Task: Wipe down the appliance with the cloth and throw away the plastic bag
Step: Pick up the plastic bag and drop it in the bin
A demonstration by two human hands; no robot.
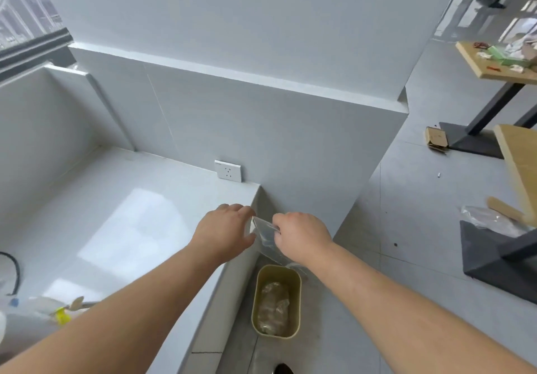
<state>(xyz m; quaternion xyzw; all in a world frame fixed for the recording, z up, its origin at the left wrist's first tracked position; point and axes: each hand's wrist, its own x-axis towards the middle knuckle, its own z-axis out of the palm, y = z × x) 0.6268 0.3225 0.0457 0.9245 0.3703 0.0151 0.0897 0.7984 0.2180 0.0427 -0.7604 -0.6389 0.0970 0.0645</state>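
A clear plastic bag (268,238) is held between both hands at the right end of the white table (122,213), above the floor beside it. The left hand (225,232) is positioned at the bag's upper left corner, with fingers curled and the thumb below; whether its grip is clamped on the plastic cannot be told, as the contact point is hidden. The right hand (300,235) is closed on the bag's upper right edge, its grip pinched on the plastic, and the bag hangs down from it, tilted.

A small olive-green bin (276,301) is located on the floor directly below the bag, just beside the table's side wall. Crumpled clear plastic is seen inside the bin.

A white wall socket (228,170) is mounted on the grey partition behind the table, near the corner. At the left edge of the table, a black cable (15,269) and some blurred items with a yellow part (61,315) are seen. The appliance and the cloth cannot be identified.
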